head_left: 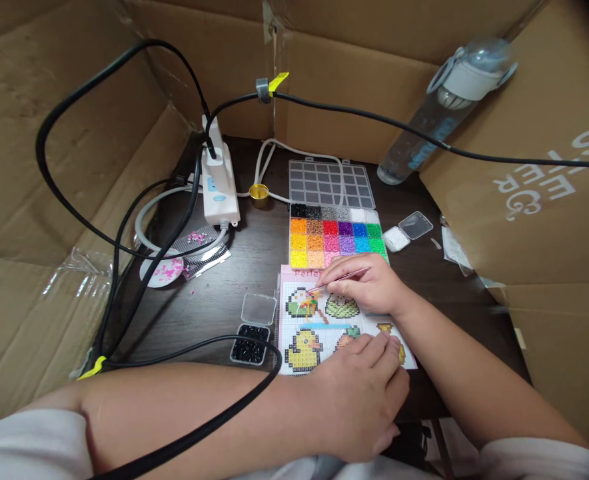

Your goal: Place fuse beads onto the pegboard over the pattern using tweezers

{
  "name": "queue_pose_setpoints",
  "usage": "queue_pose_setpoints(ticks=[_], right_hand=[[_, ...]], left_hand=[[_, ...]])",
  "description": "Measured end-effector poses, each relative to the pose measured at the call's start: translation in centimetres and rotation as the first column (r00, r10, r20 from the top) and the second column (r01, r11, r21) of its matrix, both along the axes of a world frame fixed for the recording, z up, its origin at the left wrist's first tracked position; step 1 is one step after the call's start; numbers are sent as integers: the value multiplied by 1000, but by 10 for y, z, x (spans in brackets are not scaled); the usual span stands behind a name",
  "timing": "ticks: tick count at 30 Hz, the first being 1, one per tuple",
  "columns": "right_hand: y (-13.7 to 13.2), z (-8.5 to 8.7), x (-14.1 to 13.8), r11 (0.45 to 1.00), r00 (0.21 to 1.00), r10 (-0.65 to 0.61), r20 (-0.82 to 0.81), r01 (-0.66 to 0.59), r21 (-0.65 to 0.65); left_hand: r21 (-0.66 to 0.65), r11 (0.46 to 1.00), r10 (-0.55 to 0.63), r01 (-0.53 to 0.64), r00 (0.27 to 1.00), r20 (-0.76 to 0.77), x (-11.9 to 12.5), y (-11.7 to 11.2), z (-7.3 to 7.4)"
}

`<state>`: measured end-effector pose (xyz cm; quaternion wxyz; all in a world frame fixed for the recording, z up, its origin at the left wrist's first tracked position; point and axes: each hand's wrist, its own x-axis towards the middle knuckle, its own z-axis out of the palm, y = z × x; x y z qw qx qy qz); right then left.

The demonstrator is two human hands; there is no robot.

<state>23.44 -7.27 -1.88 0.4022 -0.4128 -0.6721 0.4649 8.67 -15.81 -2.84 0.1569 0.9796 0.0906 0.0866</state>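
Note:
My right hand (367,283) is closed around slim pinkish tweezers (347,276). Their tip points left, over the upper-left picture of a pattern sheet (287,320). Orange, green and brown marks or beads lie around that tip, too small to tell apart. Palm down across the lower right of the sheet rests my left hand (359,393), its fingers loosely bent and laid over printed pictures. Left of it, a yellow duck pattern (303,350) shows. A bead case (337,233) with many colours stands behind the sheet, partly hidden by my right hand.
Beside the sheet are an open box of black beads (250,345) and one of white beads (397,239). A white dish (162,270) holds pink beads. A power strip (220,187), black cables (164,247), a bottle (439,113) and cardboard walls (349,80) surround the table.

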Motion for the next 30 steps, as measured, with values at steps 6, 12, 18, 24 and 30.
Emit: queue_pose_setpoints(ticks=[6,12,18,24,30], right_hand=[[1,2,3,996,996,-75,-46,72,-58],[2,3,8,997,998,-37,-56,33,-65],[1,2,5,999,1000,1,8,-1,-38],[0,3,4,1000,999,8,33,-7,-21],[0,3,2,1000,1000,11,27,-10,-14]], left_hand=[[21,1000,10,-10,1000,11,0,0,1],[31,999,9,-9,1000,18,1,-2,1],[20,1000,5,-6,1000,8,0,0,3],[15,1000,13,-13,1000,11,0,-1,2],[22,1000,5,-5,1000,14,0,-1,2]])
